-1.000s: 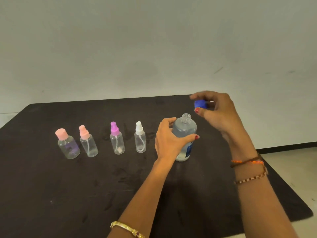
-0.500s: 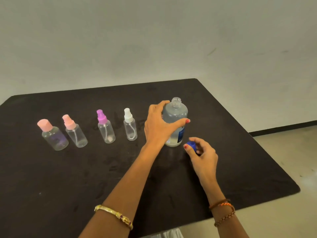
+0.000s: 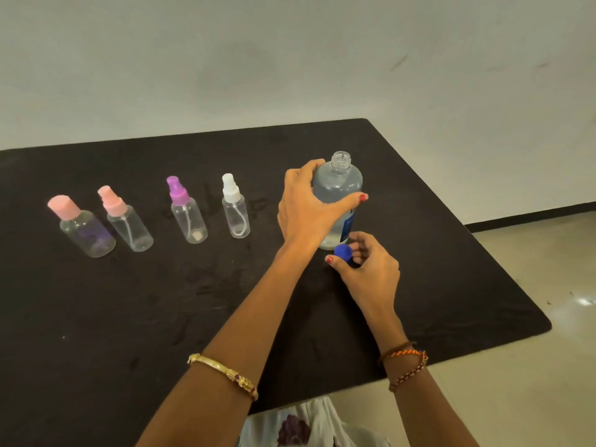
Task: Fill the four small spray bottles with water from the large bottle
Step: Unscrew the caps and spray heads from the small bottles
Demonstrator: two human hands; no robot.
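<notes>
Black table (image 3: 96, 317) by pale wall (image 3: 290, 59), left hand (image 3: 306, 211) gripping large bottle (image 3: 338, 188), right hand (image 3: 371, 272) pinching blue cap (image 3: 342, 252)

Black table (image 3: 96, 317) carries four small spray bottles (image 3: 237, 208) in row, large bottle (image 3: 337, 188) at right.

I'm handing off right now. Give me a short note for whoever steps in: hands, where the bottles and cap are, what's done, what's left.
Left hand grips the large bottle, which stands upright on the black table, neck open.
Right hand pinches the blue cap low at the bottle's base.
Four small spray bottles stand in a row to the left: wide pink cap, pink sprayer, purple sprayer, white sprayer.
Done: large bottle uncapped.
Left: all four tops are still on. Release the cap, open each small bottle, fill it, reclose it.
</notes>
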